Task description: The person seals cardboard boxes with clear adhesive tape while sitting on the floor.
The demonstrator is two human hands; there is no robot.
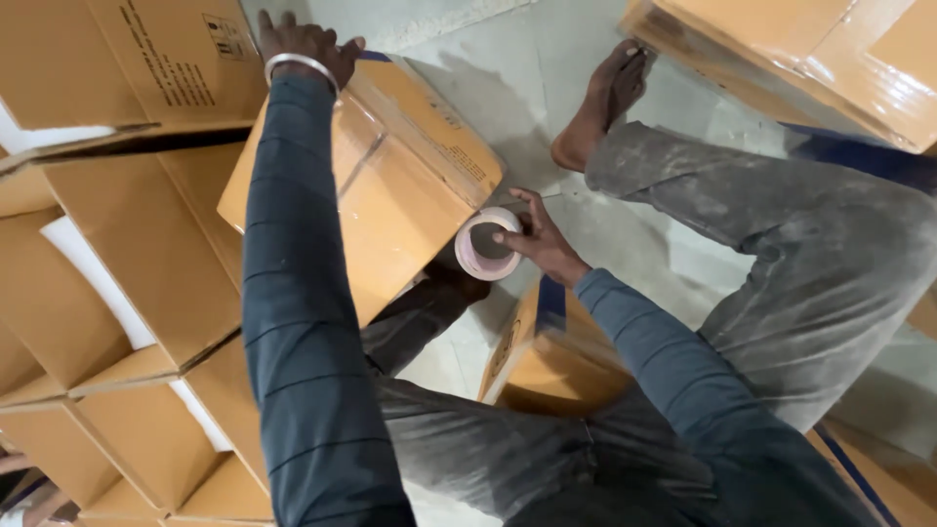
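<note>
A closed brown cardboard box lies tilted in front of me, its seams covered with glossy clear tape. My left hand, with a metal bangle on the wrist, rests flat on the box's far top corner. My right hand grips a roll of packing tape with fingers through its core, held against the box's near right edge. I sit on a low cardboard box with my legs spread.
Stacks of brown cartons with white sheets between them fill the left side. More taped cartons stand at the upper right. My bare foot rests on the pale tiled floor beyond the box.
</note>
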